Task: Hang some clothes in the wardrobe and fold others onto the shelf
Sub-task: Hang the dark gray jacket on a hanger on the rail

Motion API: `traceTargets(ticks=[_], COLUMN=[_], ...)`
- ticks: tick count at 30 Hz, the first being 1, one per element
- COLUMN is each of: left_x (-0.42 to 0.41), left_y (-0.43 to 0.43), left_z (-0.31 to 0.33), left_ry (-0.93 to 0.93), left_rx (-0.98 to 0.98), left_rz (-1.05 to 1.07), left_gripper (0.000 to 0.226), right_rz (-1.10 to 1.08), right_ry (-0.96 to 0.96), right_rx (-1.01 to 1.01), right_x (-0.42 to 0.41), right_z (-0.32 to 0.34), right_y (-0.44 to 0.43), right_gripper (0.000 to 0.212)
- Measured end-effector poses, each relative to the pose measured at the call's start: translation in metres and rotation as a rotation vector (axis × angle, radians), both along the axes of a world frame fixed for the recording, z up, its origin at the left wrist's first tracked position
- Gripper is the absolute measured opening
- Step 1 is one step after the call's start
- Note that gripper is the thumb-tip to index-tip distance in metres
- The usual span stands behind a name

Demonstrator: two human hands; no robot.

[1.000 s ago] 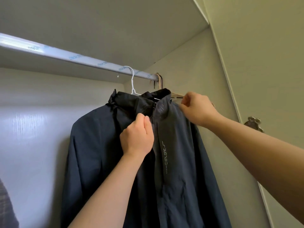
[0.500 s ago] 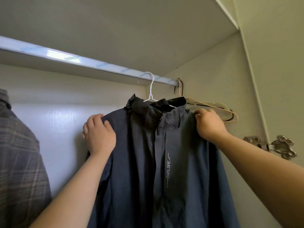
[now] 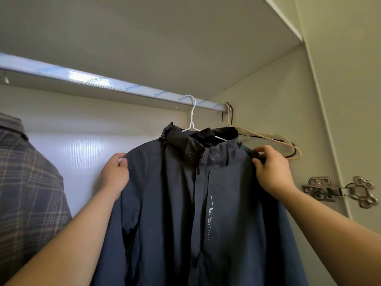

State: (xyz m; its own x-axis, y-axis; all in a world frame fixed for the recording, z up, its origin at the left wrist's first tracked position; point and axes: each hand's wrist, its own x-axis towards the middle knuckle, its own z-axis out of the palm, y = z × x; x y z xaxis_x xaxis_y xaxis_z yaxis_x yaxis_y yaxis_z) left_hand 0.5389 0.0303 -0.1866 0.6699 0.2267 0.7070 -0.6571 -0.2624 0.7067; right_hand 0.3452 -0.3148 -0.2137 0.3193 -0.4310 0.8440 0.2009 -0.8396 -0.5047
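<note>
Shirt of grey plaid cloth (image 3: 26, 182) hangs far left. The left hand (image 3: 114, 174), at the collar 1 second ago, now grips the nearer shoulder of the dark blue zip jacket (image 3: 185, 213). That jacket hangs on a white wire hanger (image 3: 191, 118) from the silver wardrobe rail (image 3: 103, 81), with the right hand (image 3: 272, 170) pinching its other shoulder: likely final straightening.

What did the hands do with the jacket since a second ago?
The left hand let go of the front of the jacket below the collar and moved left to its shoulder, which it now grips. The right hand slid from beside the collar out to the other shoulder and pinches it. The jacket stayed on the white hanger on the rail.
</note>
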Motion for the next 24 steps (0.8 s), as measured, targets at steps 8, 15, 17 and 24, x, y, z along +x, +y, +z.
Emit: traceTargets(ticks=[8,15,17,24], left_x=[-0.007,-0.013,-0.01,-0.015], left_y=[0.01,0.016,0.02,0.03], left_z=[0.009,0.006,0.002,-0.002], left_ry=[-0.059,-0.101,-0.1,-0.018], left_rx=[0.024,0.02,0.016,-0.102], left_rz=[0.084,0.005,0.006,-0.139], left_gripper=[0.024,0.014,0.018,0.027], right_rz=[-0.041,0.002,0.011,-0.009], right_ry=[-0.03,0.024,0.054,0.124], right_rx=[0.037,0.192,0.23,0.266], right_x=[-0.004,-0.001,-0.001,-0.003], right_z=[0.0,0.005,0.007,0.008], right_y=[-0.007,-0.002,-0.003,0.007], right_gripper=[0.024,0.028,0.029,0.03])
